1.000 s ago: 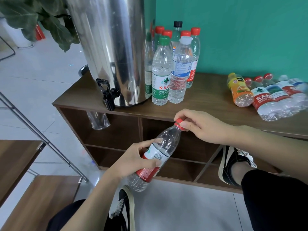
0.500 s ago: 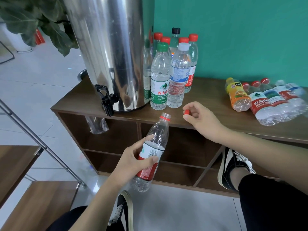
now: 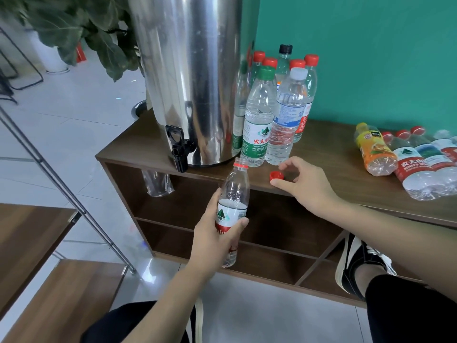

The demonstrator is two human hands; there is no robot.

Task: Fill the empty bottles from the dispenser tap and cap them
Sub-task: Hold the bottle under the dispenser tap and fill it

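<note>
My left hand [image 3: 215,237] grips a clear bottle with a red-and-white label [image 3: 233,194] around its middle. The bottle is upright, uncapped, and in front of the cabinet, just right of and below the black tap [image 3: 179,151] of the steel dispenser [image 3: 188,78]. Its red cap [image 3: 276,175] lies on the cabinet top [image 3: 326,154]. My right hand [image 3: 306,184] hovers over the cap with its fingers loosely curved, thumb beside it and a gap to the other fingers.
Several capped bottles [image 3: 270,107] stand right of the dispenser. More bottles [image 3: 415,167], one orange, lie on the top at far right. A clear plastic bag [image 3: 158,185] hangs below the tap. A slanted metal rail [image 3: 61,184] and wooden benches [image 3: 32,233] are at left.
My right hand unscrewed the red cap, carried it right and set it on the cabinet top. My left hand brought the bottle upright and raised it toward the tap.
</note>
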